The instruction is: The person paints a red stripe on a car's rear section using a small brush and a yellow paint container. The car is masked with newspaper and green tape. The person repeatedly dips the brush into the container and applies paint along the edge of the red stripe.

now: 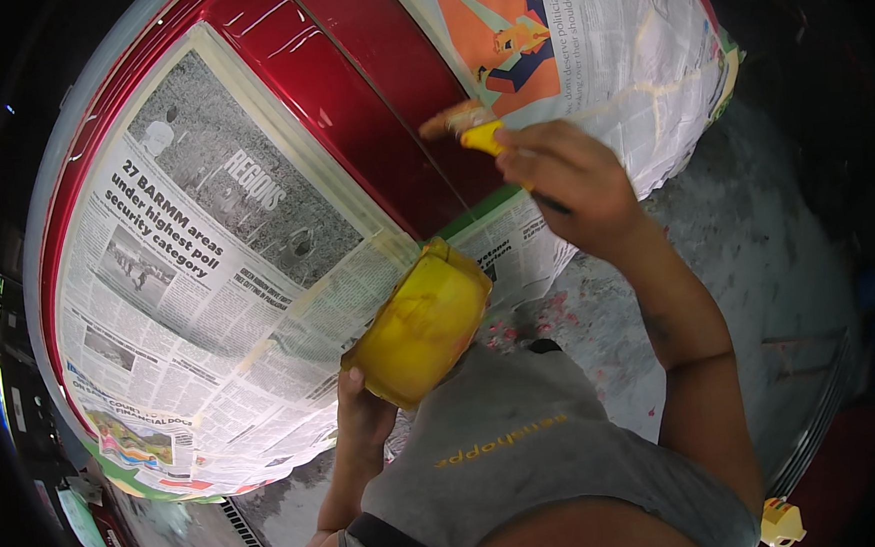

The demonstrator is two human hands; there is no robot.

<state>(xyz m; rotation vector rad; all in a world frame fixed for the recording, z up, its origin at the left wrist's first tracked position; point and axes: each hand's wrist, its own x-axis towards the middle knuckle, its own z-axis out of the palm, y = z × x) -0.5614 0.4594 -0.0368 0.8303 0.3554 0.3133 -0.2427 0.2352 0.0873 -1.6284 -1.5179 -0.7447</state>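
The person's right hand is raised against the red panel of what looks like a car body, its fingers curled tight round a small yellow-handled applicator, most likely a brush, though the handle is largely buried in the grip. Its pale, smeared tip sticks out up and to the left of the knuckles, so the long axis runs from the palm slantwise toward the upper left, and the tip rests on or just off the bare red strip; I cannot tell which from here. That red strip runs diagonally between two sheets of masking newspaper: a large one to the left with taped edges, and another to the upper right carrying an orange illustration. The tip sits near the edge of the right-hand sheet. Lower down, the left hand holds a yellow tub from beneath, fingers wrapped under its base and a thumb showing at the lower rim; the tub is tilted, its mouth turned up toward the panel and touching or overlapping the lower corner of the newspaper. The tub lies below and to the left of the brush hand, well apart from the tip, so the right hand is the nearer to the exposed paintwork. A grey shirt fills the foreground, above a spattered concrete floor.
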